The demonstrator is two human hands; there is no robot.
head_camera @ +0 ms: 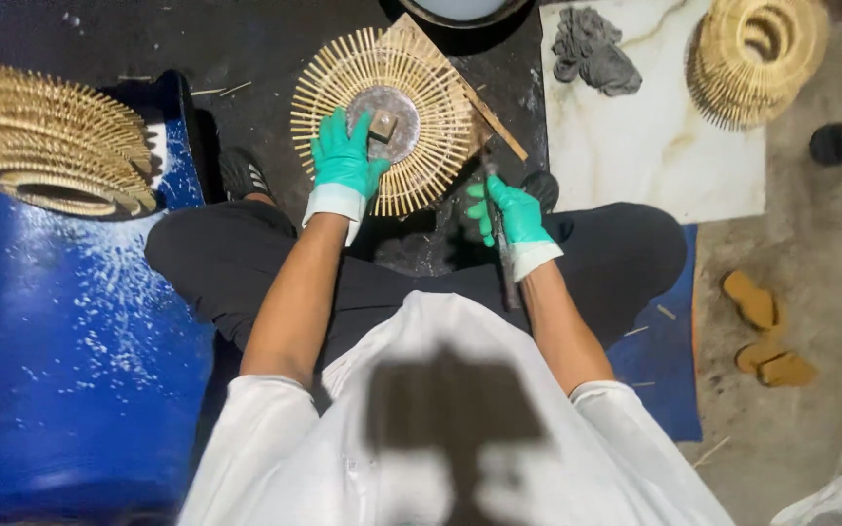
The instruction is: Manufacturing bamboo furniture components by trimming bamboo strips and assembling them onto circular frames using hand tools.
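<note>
A: status on the hands?

B: left hand (345, 156), green glove, lies flat on the round stick disc (382, 117). Fingers spread, palm pressing the lower left of the disc, thumb beside the small wooden block (383, 125). Not pinching anything, just holding it down

A: and the disc?

B: flat on the dark board (246, 49) in front of the person's crossed legs. Thin bamboo sticks fan out from a grey round centre (397, 109). The block sits on that centre

A: right hand?

B: right hand (511, 212), also green glove, fingers wrapped tight around a dark thin tool (502, 255). Tool runs from near the disc's lower right edge down past the wrist toward the lap. Tip close to the sticks, can't tell if it touches

A: what else is around?

B: stack of finished stick discs (51, 141) far left on the blue sheet (70, 341). Second stack (757, 54) top right, at the edge of a white marble slab (655, 156). Lump of grey clay (592, 54) on the slab's top left corner. Rim of a round bowl (460, 12) just above the disc. Two tan sandals (767, 331) on the floor at right, well apart from the work. Long wooden strip (479, 102) lies under the disc's right side
</note>
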